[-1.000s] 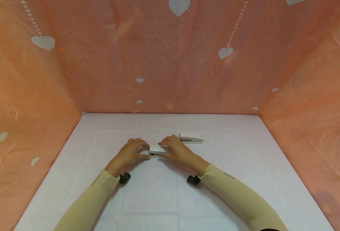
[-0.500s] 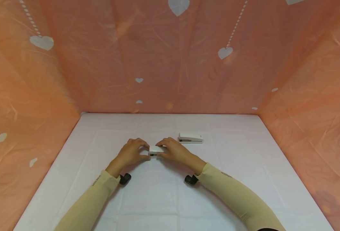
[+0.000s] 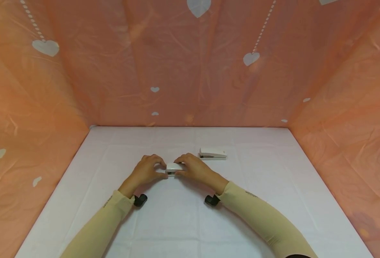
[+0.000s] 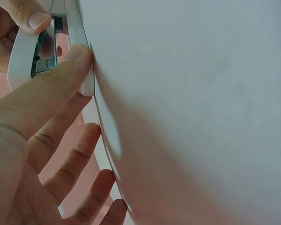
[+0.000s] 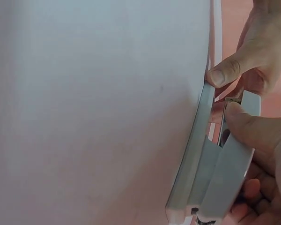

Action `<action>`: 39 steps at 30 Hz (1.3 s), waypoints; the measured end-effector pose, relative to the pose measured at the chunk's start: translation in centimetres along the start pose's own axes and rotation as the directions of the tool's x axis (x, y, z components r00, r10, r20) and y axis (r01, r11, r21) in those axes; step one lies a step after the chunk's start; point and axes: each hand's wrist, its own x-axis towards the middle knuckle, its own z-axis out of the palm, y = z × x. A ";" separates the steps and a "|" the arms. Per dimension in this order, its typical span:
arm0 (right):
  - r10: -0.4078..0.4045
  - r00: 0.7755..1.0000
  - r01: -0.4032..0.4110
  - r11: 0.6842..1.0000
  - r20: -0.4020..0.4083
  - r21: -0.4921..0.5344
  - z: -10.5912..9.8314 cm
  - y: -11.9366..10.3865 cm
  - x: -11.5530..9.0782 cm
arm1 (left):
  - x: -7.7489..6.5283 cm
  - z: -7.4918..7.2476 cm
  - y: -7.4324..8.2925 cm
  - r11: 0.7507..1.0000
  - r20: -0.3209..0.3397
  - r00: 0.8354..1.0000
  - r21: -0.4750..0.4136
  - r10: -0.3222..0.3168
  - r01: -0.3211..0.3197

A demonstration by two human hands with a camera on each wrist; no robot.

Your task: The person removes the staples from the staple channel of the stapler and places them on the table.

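A white stapler (image 3: 174, 167) lies on the table in the middle of the head view, with a hand at each side. At its front end, my left hand (image 3: 147, 169) pinches the base (image 4: 86, 85) between thumb and index finger, while the other fingers spread loosely. My right hand (image 3: 196, 168) grips the upper arm (image 5: 232, 173) of the same stapler, its thumb on the metal staple channel. Base and upper arm stand apart at the front, as both wrist views show. Much of the stapler's back is behind my right hand in the head view.
Just behind my right hand, a second white stapler (image 3: 213, 153) lies on the white-covered table (image 3: 167, 222). Orange cloth with pale hearts (image 3: 190, 71) hangs along the table's back and both sides.
My right hand has shifted slightly left along the stapler, uncovering the near end of the second stapler. The left hand stays almost in place.
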 end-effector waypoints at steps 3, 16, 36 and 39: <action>0.011 1.000 -0.011 1.000 -0.011 0.004 0.1 0.0 -0.1 | 0.0 0.0 0.1 1.000 0.008 1.000 0.008 0.004 -0.004; 0.096 0.989 -0.083 0.989 -0.108 0.120 -0.8 0.3 -0.8 | 0.3 -0.2 0.4 1.000 0.032 0.999 0.029 -0.008 0.007; 0.133 0.944 -0.027 0.943 -0.301 0.332 -2.1 2.7 -3.9 | 0.6 -0.3 0.5 0.998 0.064 0.998 0.051 -0.028 0.025; 0.127 0.947 -0.018 0.937 -0.294 0.348 -2.5 2.9 -4.3 | 0.6 -0.3 0.4 0.998 0.064 0.997 0.051 -0.033 0.030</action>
